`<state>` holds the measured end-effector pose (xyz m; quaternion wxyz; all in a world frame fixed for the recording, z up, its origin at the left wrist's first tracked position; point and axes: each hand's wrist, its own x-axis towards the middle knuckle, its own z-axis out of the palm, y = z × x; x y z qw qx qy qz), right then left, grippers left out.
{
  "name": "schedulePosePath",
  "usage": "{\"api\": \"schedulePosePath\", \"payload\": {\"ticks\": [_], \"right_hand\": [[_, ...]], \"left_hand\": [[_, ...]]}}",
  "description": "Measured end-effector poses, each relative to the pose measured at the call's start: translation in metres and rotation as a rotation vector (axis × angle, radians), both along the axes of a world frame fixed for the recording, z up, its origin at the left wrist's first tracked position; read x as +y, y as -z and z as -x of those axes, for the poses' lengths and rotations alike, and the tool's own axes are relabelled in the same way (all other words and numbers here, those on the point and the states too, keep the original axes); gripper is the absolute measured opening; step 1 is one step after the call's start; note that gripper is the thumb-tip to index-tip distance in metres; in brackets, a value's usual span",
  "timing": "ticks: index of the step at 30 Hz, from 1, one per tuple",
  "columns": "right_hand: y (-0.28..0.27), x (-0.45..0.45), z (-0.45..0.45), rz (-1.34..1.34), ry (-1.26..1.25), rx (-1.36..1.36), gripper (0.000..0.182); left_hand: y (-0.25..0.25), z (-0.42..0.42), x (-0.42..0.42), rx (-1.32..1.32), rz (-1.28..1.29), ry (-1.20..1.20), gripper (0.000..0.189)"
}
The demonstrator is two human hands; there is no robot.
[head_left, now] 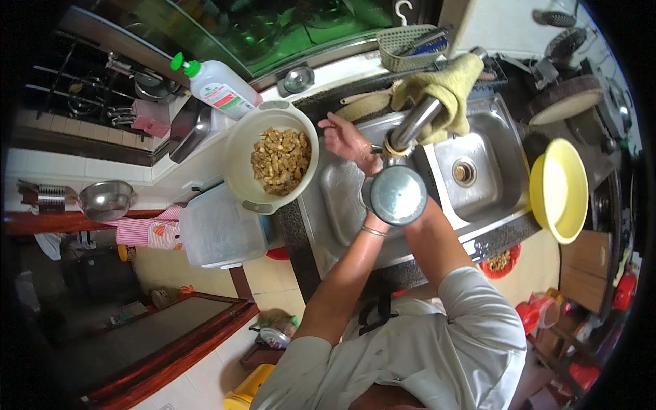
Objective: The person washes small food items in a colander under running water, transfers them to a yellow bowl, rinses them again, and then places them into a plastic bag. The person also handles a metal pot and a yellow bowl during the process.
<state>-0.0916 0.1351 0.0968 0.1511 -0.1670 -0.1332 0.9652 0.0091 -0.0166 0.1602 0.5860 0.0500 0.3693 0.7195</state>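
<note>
My arms cross over the left bowl of the steel double sink. My right hand seems to be the one that shows beyond the tap, wet, holding nothing, its fingers apart. The round metal head of the tap hides my left hand; only that wrist, with a silver bangle, is visible below it. A yellow-green cloth drapes over the thick tap pipe. Left of my right hand stands a white plastic basin holding knobbly brown pieces that look like ginger root.
A pump bottle stands behind the basin. A loofah-like scrubber and a hanging basket are by the window. On the right are the second sink bowl and a yellow plastic basin. A red basket sits on the floor.
</note>
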Motion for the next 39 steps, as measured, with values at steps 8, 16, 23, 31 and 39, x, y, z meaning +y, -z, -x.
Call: {"api": "schedulePosePath", "payload": {"ticks": [8, 16, 23, 31, 39], "right_hand": [[0.009, 0.000, 0.006, 0.309, 0.203, 0.296, 0.030], [0.069, -0.010, -0.042, 0.488, 0.209, 0.604, 0.050], [0.051, -0.041, -0.095, 0.305, 0.286, 0.511, 0.040], [0.028, -0.093, -0.130, -0.102, 0.403, 0.181, 0.035], [0.019, -0.091, -0.145, -0.463, 0.382, -0.045, 0.031]], "left_hand": [[0.070, 0.063, 0.029, -0.664, -0.341, 0.162, 0.073], [0.077, 0.071, 0.055, -0.280, 0.033, 0.148, 0.062], [0.080, 0.076, 0.080, 0.021, 0.139, -0.055, 0.032], [0.095, 0.075, 0.120, 1.224, 0.404, -0.474, 0.036], [0.124, 0.044, 0.107, 0.156, -0.006, -0.312, 0.029]]}}
